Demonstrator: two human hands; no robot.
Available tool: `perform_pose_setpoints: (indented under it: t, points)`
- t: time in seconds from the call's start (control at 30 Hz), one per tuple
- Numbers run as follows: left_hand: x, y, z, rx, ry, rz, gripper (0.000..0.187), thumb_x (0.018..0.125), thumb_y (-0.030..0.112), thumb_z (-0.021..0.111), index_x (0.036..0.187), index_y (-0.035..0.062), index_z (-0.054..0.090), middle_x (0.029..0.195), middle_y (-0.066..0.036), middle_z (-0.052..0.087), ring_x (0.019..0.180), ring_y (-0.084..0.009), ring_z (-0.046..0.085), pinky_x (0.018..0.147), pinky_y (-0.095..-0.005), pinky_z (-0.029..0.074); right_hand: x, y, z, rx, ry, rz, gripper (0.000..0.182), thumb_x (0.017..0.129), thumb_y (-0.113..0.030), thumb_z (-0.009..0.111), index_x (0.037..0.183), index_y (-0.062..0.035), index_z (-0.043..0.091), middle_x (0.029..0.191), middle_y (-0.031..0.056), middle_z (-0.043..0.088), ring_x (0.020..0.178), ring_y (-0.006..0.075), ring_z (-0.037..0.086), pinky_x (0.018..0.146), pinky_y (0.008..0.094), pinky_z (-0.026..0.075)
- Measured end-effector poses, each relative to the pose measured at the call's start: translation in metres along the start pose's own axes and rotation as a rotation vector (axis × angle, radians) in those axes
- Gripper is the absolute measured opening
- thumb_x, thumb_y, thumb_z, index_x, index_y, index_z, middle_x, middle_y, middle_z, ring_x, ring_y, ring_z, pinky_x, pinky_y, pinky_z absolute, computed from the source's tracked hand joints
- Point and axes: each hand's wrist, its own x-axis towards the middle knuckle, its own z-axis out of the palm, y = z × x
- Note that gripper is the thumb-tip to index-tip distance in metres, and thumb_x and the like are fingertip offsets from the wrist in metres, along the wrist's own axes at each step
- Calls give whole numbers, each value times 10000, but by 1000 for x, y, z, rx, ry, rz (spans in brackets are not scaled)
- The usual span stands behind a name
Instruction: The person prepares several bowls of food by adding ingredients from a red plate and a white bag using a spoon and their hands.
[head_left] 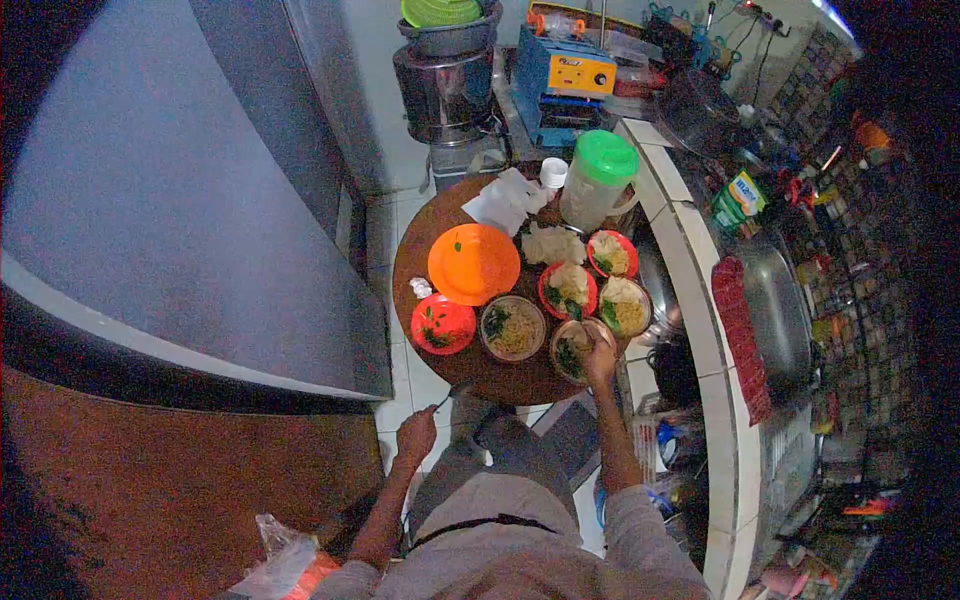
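One round table (495,381), tiled floor (399,412); left hand (417,434) grips utensil (457,391); right hand (601,363): hold unclear.

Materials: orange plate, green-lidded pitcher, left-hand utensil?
Orange plate: probably plastic, smooth; uniform bright colour.
Green-lidded pitcher: likely plastic, though glass is possible; cloudy, semi-clear walls.
Utensil in the left hand: dark, thin; too small to tell metal from plastic.

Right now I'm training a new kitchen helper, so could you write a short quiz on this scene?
1. Multiple choice: which hand holds the thin utensil? A) The left hand B) The right hand
2. True or false: the pitcher has a lid that is blue.
3. Fill in the colour: the large round plate on the table is ____.

Key: 1. A; 2. False, it is green; 3. orange.
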Motion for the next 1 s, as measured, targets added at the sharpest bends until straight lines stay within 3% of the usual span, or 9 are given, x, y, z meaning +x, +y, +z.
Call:
perform_pose_setpoints:
  t: [0.13,0.23,0.5,0.57,0.63,0.67,0.73,0.83,1.0]
  points:
    - [32,10,-2,-70,217,109,299,949,155,474,1192,116,643,820,-160,646,749,-361,637,670,-486,517,24,23,19,71,-53,-154,359,851,-96,580,1206,-92,630,1234,141,610,1167,330,552,1005,413,432]
    - [55,21,-15,-54,194,74,313,953,147,472,1227,111,619,839,-174,638,754,-365,635,663,-486,516,14,17,19,-108,-193,-76,415,876,-115,560,1291,-107,577,1252,139,601,1165,336,554,1026,425,419]
    - [111,-3,-4,-21,264,-3,366,947,148,475,1303,137,558,855,-191,606,751,-381,625,654,-508,499,12,48,40,-18,-313,26,436,980,-256,497,1373,-66,504,1354,159,542,1256,333,500,1058,422,377]
    - [124,8,-19,34,139,-131,354,944,161,485,1286,135,568,889,-208,618,796,-386,632,684,-503,503,-6,79,65,-5,-337,48,445,995,-276,489,1384,-61,494,1369,162,533,1269,332,492,1062,421,371]
    - [134,14,-25,21,186,-168,326,940,175,501,1250,127,588,953,-221,642,843,-401,642,703,-510,508,-22,138,118,16,-37,-122,438,1009,-294,464,1367,-46,508,1323,166,567,1239,327,520,1045,420,383]
    - [135,16,-26,19,186,-171,326,940,175,501,1250,127,588,953,-221,642,843,-401,642,703,-510,508,-21,137,117,16,-39,-124,438,1009,-294,464,1367,-46,508,1323,166,567,1239,327,520,1045,420,383]
    - [139,17,-32,-9,284,-123,303,944,204,507,1219,125,604,976,-228,661,839,-416,653,697,-524,514,-17,115,109,238,-181,149,426,1000,-278,484,1352,-40,515,1310,181,570,1215,313,537,1034,400,392]
    - [146,11,-32,25,243,-272,289,947,233,497,1182,122,623,939,-232,672,804,-425,660,681,-536,519,30,24,14,298,-353,226,412,1002,-265,483,1339,-29,505,1326,192,545,1216,293,523,1023,392,399]
    - [161,1,-64,70,97,-370,288,955,244,448,1108,96,642,904,-247,672,814,-425,666,707,-541,534,15,38,100,763,-366,-162,387,957,-225,531,1276,-7,540,1208,123,586,1123,294,560,979,415,428]
